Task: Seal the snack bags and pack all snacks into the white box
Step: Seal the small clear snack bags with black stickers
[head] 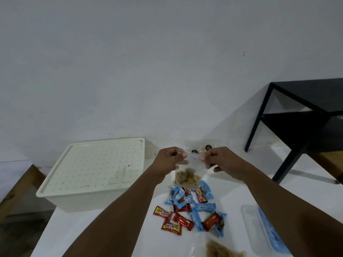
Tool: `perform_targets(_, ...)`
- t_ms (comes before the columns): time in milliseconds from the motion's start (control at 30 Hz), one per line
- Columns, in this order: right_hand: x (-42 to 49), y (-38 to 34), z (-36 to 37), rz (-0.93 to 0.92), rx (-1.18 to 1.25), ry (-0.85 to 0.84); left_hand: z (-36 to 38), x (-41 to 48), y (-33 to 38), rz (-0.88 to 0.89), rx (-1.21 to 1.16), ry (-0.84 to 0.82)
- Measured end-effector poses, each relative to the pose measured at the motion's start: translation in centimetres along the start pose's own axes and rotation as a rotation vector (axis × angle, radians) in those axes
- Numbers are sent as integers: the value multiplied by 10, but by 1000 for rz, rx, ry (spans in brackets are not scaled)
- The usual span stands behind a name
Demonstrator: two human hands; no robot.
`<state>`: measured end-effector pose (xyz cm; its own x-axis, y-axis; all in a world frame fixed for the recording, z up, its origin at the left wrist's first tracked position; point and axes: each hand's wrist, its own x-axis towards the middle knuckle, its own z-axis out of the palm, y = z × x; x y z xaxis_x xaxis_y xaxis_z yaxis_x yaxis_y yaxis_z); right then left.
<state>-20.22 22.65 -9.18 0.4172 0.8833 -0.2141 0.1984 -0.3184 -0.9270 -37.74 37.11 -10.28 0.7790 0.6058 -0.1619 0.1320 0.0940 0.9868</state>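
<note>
I hold a clear zip bag (191, 169) with brown snack pieces at its bottom up above the white table (104, 229). My left hand (171, 158) pinches the left end of its zip strip and my right hand (217, 159) pinches the right end. Below the bag lies a heap of wrapped candies (193, 208) in blue and red wrappers. A second clear bag (213, 247) with brown snack lies at the near edge. The white box (92, 175) stands at the left with its dotted lid on.
A clear plastic container with a blue lid (265, 230) sits at the right, partly hidden by my right forearm. A black side table (300, 115) stands at the far right. Two small dark-labelled items (207, 147) lie behind the held bag. The wall is close behind.
</note>
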Motion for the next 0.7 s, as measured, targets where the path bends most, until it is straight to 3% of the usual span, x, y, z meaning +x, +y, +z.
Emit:
perform_targets(100, 0, 7, 9, 1, 118, 103, -1, -1, 0, 16, -41, 30)
perform_targets(300, 6, -1, 23, -103, 52, 210, -7, -1, -2, -27, -203, 89)
perform_targets(500, 5, -3, 25, -59, 374, 227, -7, -1, 3, -51, -359, 83)
perform_targets(700, 9, -11, 25, -110, 283, 355, -5, -1, 7, -69, -403, 48)
